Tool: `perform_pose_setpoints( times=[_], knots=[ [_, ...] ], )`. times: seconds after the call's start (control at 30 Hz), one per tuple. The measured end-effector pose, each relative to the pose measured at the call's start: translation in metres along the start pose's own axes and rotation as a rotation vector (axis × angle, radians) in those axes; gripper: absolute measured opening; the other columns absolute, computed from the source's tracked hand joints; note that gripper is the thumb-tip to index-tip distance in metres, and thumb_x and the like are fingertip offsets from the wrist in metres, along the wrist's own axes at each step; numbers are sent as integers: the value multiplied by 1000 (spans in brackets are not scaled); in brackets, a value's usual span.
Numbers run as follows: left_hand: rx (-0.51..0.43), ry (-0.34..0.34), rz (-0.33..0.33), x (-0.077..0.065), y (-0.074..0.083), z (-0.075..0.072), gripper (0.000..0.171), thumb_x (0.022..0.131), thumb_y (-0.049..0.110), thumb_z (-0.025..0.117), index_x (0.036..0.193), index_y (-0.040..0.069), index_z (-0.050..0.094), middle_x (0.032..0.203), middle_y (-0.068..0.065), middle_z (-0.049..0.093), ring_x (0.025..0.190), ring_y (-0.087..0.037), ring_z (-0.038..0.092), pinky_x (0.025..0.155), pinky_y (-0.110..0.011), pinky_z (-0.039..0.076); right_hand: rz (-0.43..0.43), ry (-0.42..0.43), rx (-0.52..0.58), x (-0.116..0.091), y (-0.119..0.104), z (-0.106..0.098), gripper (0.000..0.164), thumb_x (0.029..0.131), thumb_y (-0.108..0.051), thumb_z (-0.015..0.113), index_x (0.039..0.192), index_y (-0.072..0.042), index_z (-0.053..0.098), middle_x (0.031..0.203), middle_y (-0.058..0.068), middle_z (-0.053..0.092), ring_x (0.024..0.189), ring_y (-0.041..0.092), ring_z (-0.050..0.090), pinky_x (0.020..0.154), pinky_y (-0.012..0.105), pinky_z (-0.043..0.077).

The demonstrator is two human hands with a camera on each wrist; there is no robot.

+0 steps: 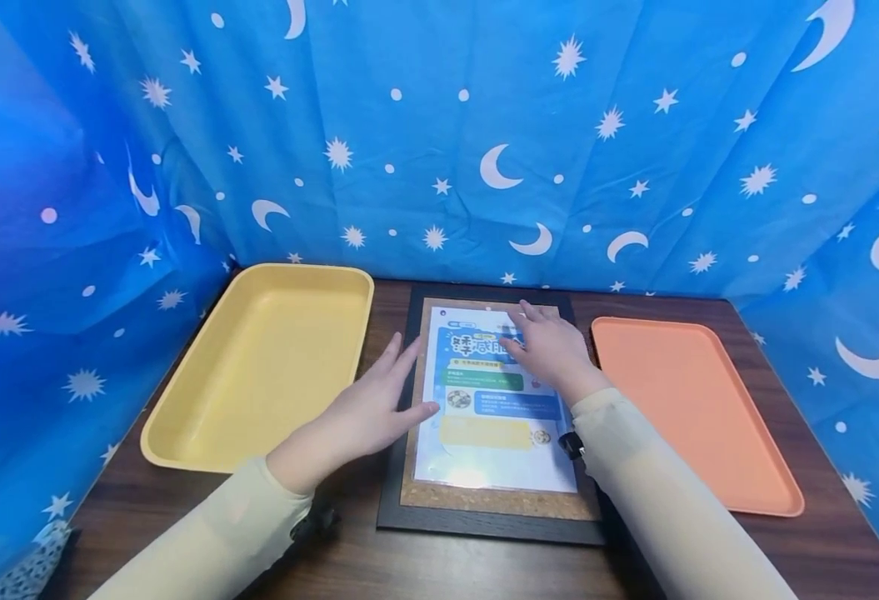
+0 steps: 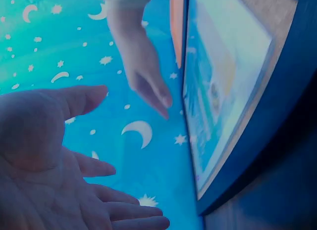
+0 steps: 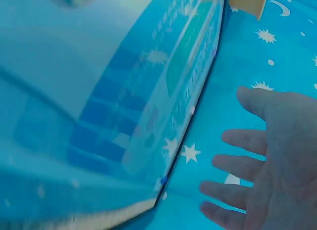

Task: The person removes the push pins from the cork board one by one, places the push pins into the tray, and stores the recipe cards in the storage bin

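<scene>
A printed blue-and-white sheet (image 1: 484, 379) lies on a cork board (image 1: 502, 500) with a black frame (image 1: 484, 533). In the right wrist view, small pins, one of them a blue pin (image 3: 163, 180), stand along the sheet's top edge. My left hand (image 1: 364, 408) hovers by the board's left side, fingers extended and thumb apart, holding nothing. Over the upper right of the sheet is my right hand (image 1: 555, 346), its fingers spread and its palm bare in the right wrist view. Part of the sheet's title is hidden behind that hand.
To the left stands a deep yellow tray (image 1: 274, 367). A flat orange tray (image 1: 690, 408) lies at the right, partly behind my right sleeve. Both trays and the board rest on a dark wooden table (image 1: 349, 558). A blue star-and-moon curtain (image 1: 439, 108) hangs behind.
</scene>
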State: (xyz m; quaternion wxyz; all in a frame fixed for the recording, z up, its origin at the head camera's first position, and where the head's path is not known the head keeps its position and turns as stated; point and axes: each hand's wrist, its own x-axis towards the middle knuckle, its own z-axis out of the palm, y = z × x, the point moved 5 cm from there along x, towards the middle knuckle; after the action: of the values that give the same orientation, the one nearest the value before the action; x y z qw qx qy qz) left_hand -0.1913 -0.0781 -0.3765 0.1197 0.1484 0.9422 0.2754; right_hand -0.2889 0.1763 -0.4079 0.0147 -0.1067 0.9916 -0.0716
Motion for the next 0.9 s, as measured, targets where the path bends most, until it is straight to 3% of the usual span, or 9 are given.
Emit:
perform_pose_setpoints(
  times=[0.17, 0.3, 0.47, 0.63, 0.9],
  knots=[
    [-54, -5, 0, -3, -2, 20, 95, 94, 46, 74, 167, 26, 18, 175, -10, 7, 157, -36, 25, 113, -60, 39, -24, 15, 11, 7, -8, 6, 67, 101, -46, 62, 159, -18, 43, 164, 12, 41, 151, 41, 37, 114, 64, 37],
    [-63, -6, 20, -4, -3, 31, 94, 93, 44, 76, 166, 21, 22, 174, -14, 14, 157, -39, 26, 113, -62, 38, -36, 22, 56, 13, -14, 9, 62, 100, -45, 64, 154, -18, 50, 160, 12, 48, 149, 38, 41, 116, 66, 33],
    [-66, 1, 33, -3, -6, 40, 94, 90, 43, 79, 165, 19, 28, 173, -16, 19, 155, -42, 27, 112, -65, 38, -18, -14, 158, 25, -22, 11, 57, 100, -44, 65, 150, -18, 56, 156, 10, 52, 146, 36, 46, 117, 67, 30],
    [-67, 20, 27, -2, -12, 49, 93, 89, 43, 80, 163, 18, 32, 170, -17, 27, 153, -41, 31, 115, -62, 38, -19, -37, 255, 37, -28, 17, 52, 100, -43, 65, 147, -20, 58, 151, 8, 57, 141, 34, 52, 115, 60, 39],
    [-60, 38, 33, 1, -18, 56, 93, 87, 46, 81, 162, 16, 35, 165, -17, 35, 142, -36, 37, 114, -56, 41, -52, -23, 314, 51, -35, 22, 46, 101, -38, 66, 142, -18, 61, 137, 6, 65, 130, 30, 60, 111, 55, 45]
  ],
)
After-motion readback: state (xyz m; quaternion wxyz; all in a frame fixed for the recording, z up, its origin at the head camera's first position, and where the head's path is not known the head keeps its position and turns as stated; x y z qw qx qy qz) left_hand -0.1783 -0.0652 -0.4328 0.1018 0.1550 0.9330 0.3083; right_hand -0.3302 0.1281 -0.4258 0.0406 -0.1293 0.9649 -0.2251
